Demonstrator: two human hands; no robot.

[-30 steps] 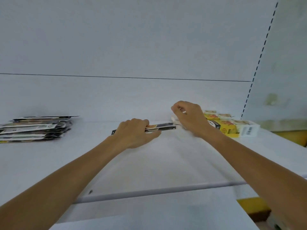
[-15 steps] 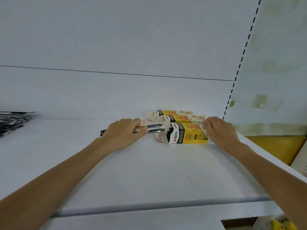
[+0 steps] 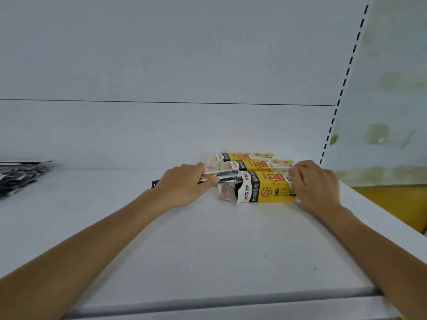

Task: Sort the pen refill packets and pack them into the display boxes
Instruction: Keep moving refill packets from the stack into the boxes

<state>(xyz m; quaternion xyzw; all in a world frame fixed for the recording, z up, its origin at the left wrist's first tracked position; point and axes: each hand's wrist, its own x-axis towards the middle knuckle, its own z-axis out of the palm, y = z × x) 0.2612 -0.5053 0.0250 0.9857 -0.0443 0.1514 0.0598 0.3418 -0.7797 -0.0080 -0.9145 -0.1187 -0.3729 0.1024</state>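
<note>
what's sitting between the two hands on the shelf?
Head view: the nearest yellow display box, lying on its side. Its open end faces the refill packets gripped by the left hand; the right hand holds its other end.

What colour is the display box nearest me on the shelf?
Mostly yellow, with a white and black band at its open left end; the nearest display box shows best in the head view.

Soft even light, wide-angle edge distortion
</note>
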